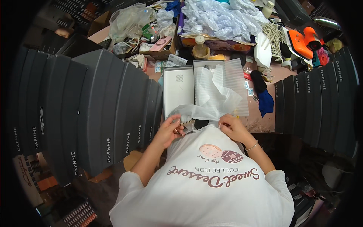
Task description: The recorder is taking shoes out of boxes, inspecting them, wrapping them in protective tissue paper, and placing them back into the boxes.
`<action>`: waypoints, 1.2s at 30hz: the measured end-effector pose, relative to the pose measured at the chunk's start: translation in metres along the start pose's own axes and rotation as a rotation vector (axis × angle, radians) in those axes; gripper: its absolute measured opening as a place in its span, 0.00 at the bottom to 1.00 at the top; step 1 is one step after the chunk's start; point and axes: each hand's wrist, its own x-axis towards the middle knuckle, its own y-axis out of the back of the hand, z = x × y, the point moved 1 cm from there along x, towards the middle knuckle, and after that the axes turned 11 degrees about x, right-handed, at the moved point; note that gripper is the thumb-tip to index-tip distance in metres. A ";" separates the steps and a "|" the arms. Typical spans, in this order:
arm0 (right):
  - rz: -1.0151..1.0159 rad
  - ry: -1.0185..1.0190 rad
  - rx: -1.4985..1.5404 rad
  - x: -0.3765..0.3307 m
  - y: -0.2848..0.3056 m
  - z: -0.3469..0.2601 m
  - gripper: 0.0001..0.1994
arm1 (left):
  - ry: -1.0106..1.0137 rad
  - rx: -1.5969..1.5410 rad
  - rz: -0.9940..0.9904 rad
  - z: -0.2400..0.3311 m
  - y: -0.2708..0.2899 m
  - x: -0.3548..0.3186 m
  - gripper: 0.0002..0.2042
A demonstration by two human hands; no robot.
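Note:
My left hand (169, 131) is in front of my body, its fingers curled at a dark item (200, 123) with a light-and-dark patterned strip (187, 123). That item, perhaps a shoe, is mostly hidden by my shirt and the film. My right hand (231, 128) pinches the near edge of a translucent white wrapping sheet (206, 112). Beyond both hands lies an opened grey box with a white inside: one half (179, 92) is bare at the left. The other half (202, 65) holds white wrapping and a ribbed foam sheet (236, 87) that hangs over its right side.
Tall rows of dark grey boxes stand at the left (98, 109) and right (315, 102). Behind are a carton of crumpled white wrapping (223, 19), a carton of small items (160, 43), a jar (200, 47), pale sticks (273, 38), an orange tool (302, 41) and a blue cloth (266, 103).

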 end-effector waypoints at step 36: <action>-0.197 0.275 -0.286 0.087 -0.014 -0.053 0.05 | -0.734 1.413 0.207 0.021 -0.015 0.014 0.08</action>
